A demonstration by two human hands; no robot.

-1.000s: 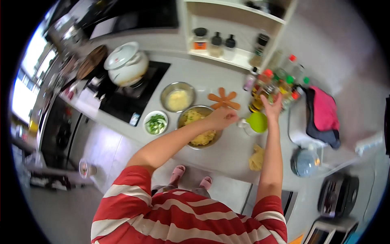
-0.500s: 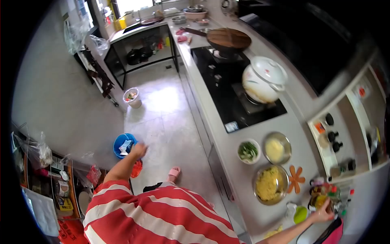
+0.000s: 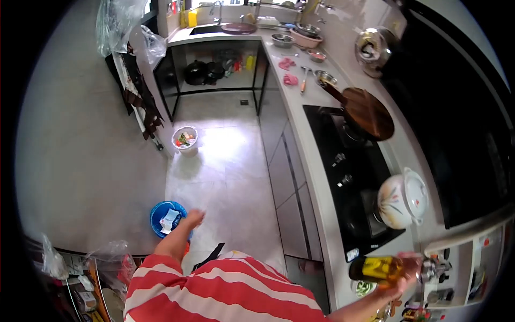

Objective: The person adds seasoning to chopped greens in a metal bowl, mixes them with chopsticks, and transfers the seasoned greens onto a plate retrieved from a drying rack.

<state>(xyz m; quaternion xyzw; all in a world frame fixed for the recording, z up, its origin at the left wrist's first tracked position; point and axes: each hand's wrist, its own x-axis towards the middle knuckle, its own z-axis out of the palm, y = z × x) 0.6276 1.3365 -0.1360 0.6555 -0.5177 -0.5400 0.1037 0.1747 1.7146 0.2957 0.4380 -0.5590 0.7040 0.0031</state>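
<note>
left, near: left hand beside blue bin, fingers curled; cannot tell if pinching anything. right, near: greens already cut, in bowl; bottle of yellow liquid off the counter, right hand wrapped round its neck end. no pouring seen. pot farther, lid on.

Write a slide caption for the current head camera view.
Right hand holding a bottle of yellow liquid near the stove, left hand out over the floor near a blue bin.
</note>
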